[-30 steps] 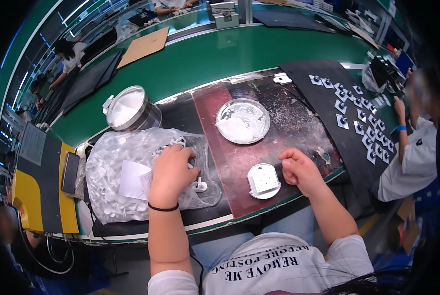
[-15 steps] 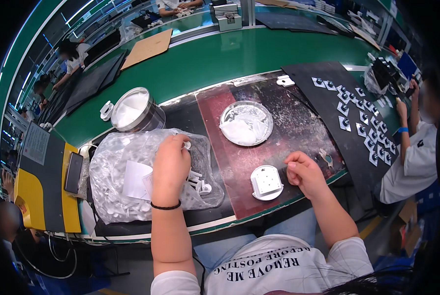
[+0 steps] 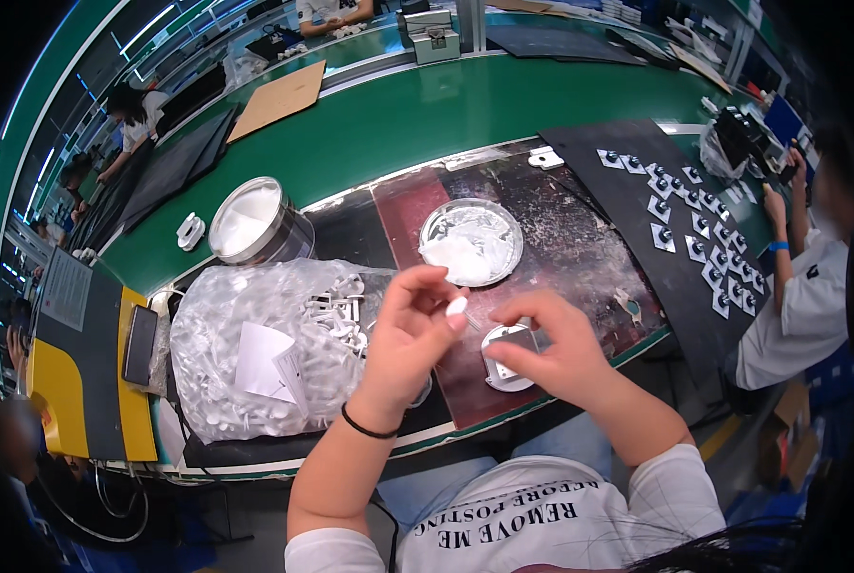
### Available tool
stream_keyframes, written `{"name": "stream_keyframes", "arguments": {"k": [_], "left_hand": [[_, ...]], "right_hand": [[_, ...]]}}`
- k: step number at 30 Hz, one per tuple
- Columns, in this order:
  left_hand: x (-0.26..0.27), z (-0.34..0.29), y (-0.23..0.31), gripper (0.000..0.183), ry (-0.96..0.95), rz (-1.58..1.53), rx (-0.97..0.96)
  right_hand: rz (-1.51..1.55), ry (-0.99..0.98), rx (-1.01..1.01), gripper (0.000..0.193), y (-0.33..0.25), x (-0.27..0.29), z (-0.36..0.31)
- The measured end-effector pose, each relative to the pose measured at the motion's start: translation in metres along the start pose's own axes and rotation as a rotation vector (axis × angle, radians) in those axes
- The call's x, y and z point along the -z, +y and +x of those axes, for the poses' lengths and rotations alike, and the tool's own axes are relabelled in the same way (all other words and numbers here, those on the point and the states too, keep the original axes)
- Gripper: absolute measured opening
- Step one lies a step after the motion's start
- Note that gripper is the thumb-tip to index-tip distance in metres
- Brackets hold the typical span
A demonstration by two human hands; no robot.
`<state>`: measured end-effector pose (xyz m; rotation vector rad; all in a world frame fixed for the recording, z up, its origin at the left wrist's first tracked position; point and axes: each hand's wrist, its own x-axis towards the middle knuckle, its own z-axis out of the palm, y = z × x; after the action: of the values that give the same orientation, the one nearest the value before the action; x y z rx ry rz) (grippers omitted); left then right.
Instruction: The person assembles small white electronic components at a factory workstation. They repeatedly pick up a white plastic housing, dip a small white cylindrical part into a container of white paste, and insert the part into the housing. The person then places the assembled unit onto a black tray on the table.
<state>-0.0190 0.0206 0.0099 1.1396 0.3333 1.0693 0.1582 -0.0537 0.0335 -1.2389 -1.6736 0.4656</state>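
Bag (image 3: 255, 358) of clear plastic is filled with small white parts. White paste is held in tin (image 3: 247, 220) and dish (image 3: 470, 242). Round holder (image 3: 505, 355) is gripped by right hand (image 3: 551, 349); white piece (image 3: 457, 307) is pinched by left hand (image 3: 410, 329).

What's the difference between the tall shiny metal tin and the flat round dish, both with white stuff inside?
The metal tin is deep, with tall shiny walls; the shallow round dish is nearly flat. The tin's white filling looks smooth and level; the dish's is smeared in uneven lumps. The tin sits nearer the clear plastic bag of white parts. Both are round and open.
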Motion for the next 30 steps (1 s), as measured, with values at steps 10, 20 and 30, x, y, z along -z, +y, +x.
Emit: {"name": "stream_keyframes", "arguments": {"k": [10, 20, 30], "left_hand": [[-0.015, -0.013, -0.02, 0.058, -0.168, 0.315, -0.205], [-0.011, -0.003, -0.015, 0.067, -0.011, 0.413, -0.345], [-0.003, 0.001, -0.011, 0.064, 0.059, 0.491, -0.301]], "right_hand": [[-0.109, -0.019, 0.107, 0.017, 0.008, 0.005, -0.004], [-0.196, 0.07, 0.023, 0.015, 0.035, 0.017, 0.012], [-0.541, -0.057, 0.052, 0.014, 0.091, 0.021, 0.063]]}}
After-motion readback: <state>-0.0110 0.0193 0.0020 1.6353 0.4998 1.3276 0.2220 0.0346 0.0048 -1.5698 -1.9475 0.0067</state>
